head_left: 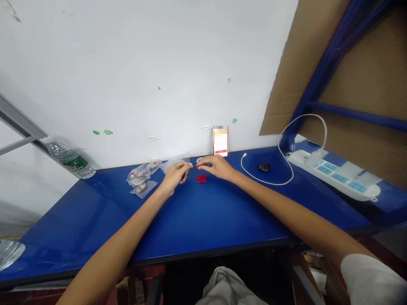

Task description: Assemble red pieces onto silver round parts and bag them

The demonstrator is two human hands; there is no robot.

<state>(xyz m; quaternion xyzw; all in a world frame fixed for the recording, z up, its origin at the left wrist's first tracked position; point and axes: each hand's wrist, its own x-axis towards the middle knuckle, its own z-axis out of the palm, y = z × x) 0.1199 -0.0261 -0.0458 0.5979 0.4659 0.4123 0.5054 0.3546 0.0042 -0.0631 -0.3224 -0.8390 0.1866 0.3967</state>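
Note:
Both my arms reach across a blue table toward the white wall. My left hand is closed in a pinch on the edge of a clear plastic bag. My right hand is also pinched, fingertips pointing left toward the left hand, holding something small and red that I cannot make out. A small heap of red pieces lies on the table just below the two hands. A small round pale object sits behind the right fingertips.
Several filled clear packets lie left of the hands. A plastic water bottle lies at the far left. A card leans on the wall. A white cable, a dark mouse and a white power strip are at right.

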